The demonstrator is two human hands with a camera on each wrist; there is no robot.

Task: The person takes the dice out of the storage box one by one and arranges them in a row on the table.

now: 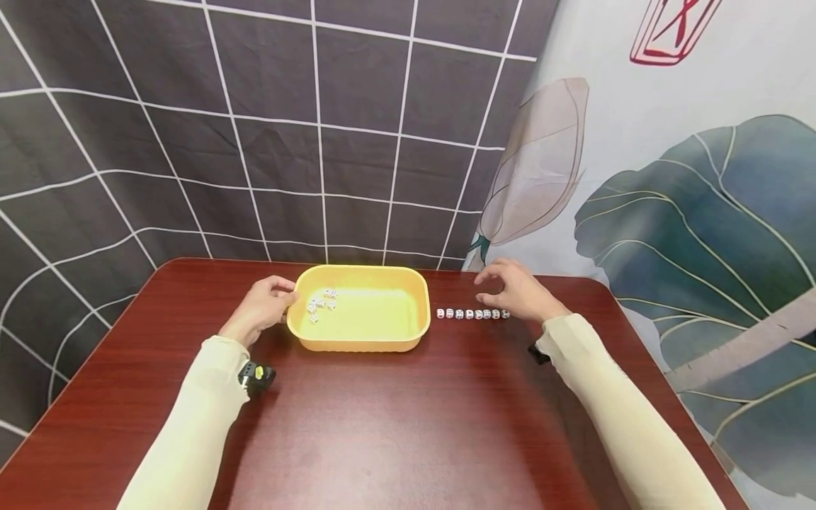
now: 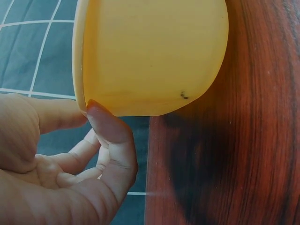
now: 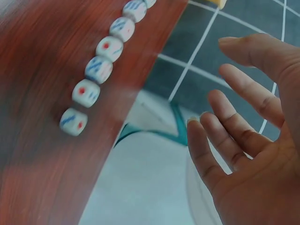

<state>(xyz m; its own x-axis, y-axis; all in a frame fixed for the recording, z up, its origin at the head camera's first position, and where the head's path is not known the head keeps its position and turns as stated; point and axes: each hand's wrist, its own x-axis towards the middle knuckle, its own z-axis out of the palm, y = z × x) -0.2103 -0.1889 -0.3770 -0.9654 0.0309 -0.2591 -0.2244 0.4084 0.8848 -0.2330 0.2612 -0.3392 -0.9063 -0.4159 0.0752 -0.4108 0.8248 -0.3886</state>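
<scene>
My left hand (image 1: 263, 306) pinches the left rim of a yellow plastic basin (image 1: 372, 312) between thumb and finger. In the left wrist view the basin's side wall (image 2: 154, 56) is close up. Several white dice (image 1: 320, 303) lie loose in the basin's left part. To its right, a straight row of dice (image 1: 469, 314) with red and blue pips stands on the table. Near the right end of that row hovers my right hand (image 1: 518, 292). Its fingers (image 3: 232, 123) are apart and loosely bent, with nothing between them.
The dark red wooden table (image 1: 376, 418) carries the basin and dice, both near its far edge. Behind it hangs a dark grid-patterned cloth (image 1: 268, 149), and a pale cloth with leaf prints (image 1: 701, 212) hangs at the right.
</scene>
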